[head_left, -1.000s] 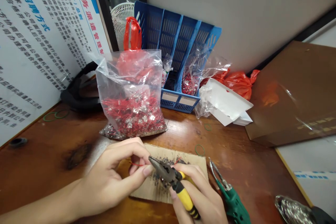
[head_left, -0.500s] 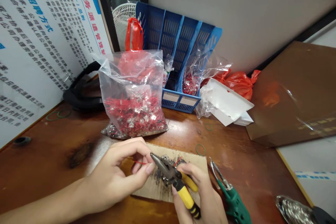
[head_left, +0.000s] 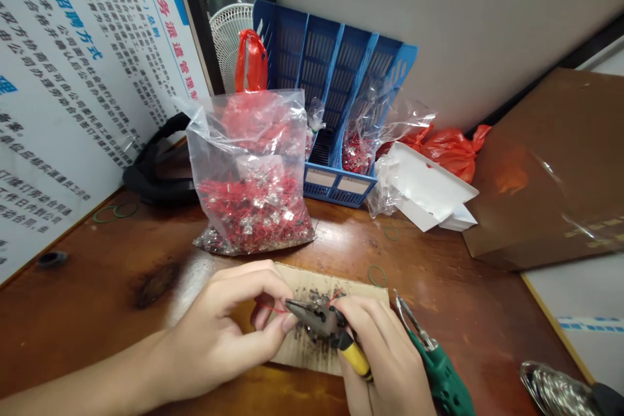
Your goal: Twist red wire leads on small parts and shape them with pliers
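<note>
My left hand (head_left: 244,325) pinches a thin red wire (head_left: 271,308) between thumb and forefinger. Right at those fingertips is the nose of a pair of pliers (head_left: 312,317), whose jaws look closed by the wire. My right hand (head_left: 387,351) is wrapped round the pliers' yellow and black handles. Another bit of red wire (head_left: 336,295) shows just above the right fingertips; what it belongs to is hidden. Beneath both hands lies a piece of cardboard (head_left: 292,354) with dark, scorched-looking spots.
A clear bag of red-wired metal parts (head_left: 253,208) stands behind my hands. Further back is a blue file rack (head_left: 336,185) with bagged parts. A green soldering tool (head_left: 446,374) lies to the right, near a solder wire coil (head_left: 548,387). A white box (head_left: 429,192) and brown carton (head_left: 550,175) stand beyond.
My right hand has closed round the pliers' handles, which were spread further apart before. The pliers' nose has turned flatter, staying at my left fingertips. The view has shifted slightly.
</note>
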Tool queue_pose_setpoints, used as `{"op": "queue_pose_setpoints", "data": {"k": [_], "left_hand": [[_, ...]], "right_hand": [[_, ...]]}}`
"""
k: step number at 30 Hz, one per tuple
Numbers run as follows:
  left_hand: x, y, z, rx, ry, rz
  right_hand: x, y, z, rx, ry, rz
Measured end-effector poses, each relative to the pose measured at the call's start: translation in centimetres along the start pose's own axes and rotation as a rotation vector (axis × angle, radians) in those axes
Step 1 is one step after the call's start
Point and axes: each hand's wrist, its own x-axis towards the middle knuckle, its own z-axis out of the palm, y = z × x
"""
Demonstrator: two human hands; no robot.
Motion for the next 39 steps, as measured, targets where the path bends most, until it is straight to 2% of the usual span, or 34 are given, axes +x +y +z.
{"op": "queue_pose_setpoints", "data": {"k": [6,10,15,19,24,32,39], "left_hand": [[-0.1,0.2,0.5,-0.017,-0.003,-0.02],[-0.1,0.4,0.9,-0.015,0.042,-0.042],[-0.3,0.5,1.1,-0.035,0.037,-0.082],[-0.3,0.5,1.2,-0.049,0.035,-0.097],[-0.2,0.4,1.4,-0.04,0.034,-0.099],[-0.8,0.3,1.4,-0.041,0.029,-0.083],[-0.7,0.4,1.7,-0.025,0.021,-0.053]], "right_hand": [[-0.2,0.2,0.2,-0.037,-0.014,0.02],[-0.3,0.0,0.4,0.009,-0.003,0.054],[0.0,-0.7,0.3,0.071,0.005,0.103],[0.0,-1.1,0.1,0.094,-0.034,0.176],[-0.3,-1.1,0.0,0.07,-0.05,0.18],[-0.2,-0.6,0.4,0.044,0.029,0.163],[-0.4,-0.6,0.9,0.177,0.07,0.218]]}}
